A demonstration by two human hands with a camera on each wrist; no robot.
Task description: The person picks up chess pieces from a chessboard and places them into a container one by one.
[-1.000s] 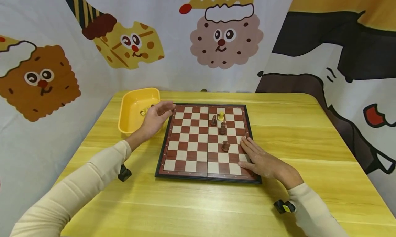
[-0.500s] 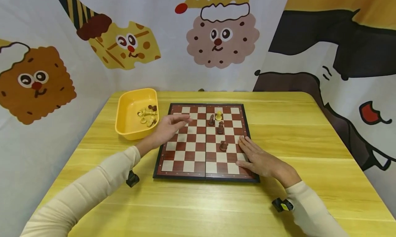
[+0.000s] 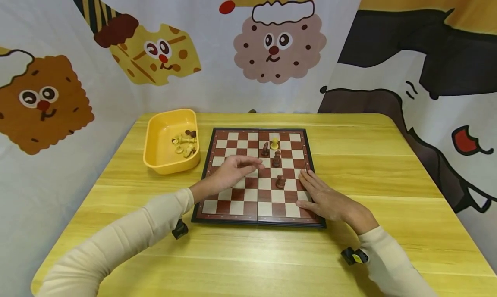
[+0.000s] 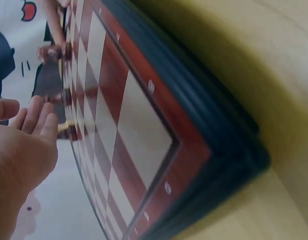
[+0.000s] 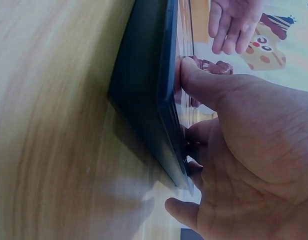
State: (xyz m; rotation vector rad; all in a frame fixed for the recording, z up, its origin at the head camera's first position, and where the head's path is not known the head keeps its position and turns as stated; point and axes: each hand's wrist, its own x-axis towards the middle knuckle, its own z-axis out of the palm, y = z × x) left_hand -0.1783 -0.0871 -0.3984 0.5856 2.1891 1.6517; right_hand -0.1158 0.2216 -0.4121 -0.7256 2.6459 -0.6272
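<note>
My left hand [image 3: 234,172] hovers over the middle of the chessboard [image 3: 237,195], fingers loosely extended and holding nothing, as the left wrist view confirms. Its fingertips are close to the dark brown chess pieces on the right half. These are a slim piece [image 3: 265,149], a taller piece [image 3: 276,160] and a knight [image 3: 280,182] nearer the front. Behind them stands a yellow pawn [image 3: 275,144]. My right hand [image 3: 330,202] rests on the board's right edge, fingers spread flat on the squares. In the right wrist view its thumb overlaps the knight [image 5: 216,66].
A yellow bin [image 3: 155,157] left of the board contains several yellow and brown chess pieces [image 3: 186,141]. The wooden table [image 3: 248,258] reaches back to a printed cloth [image 3: 209,94] with cartoon figures.
My left hand has moved right, from beside the yellow bin to over the board's middle, uncovering the pieces in the bin. The right hand and the pieces on the board stay put.
</note>
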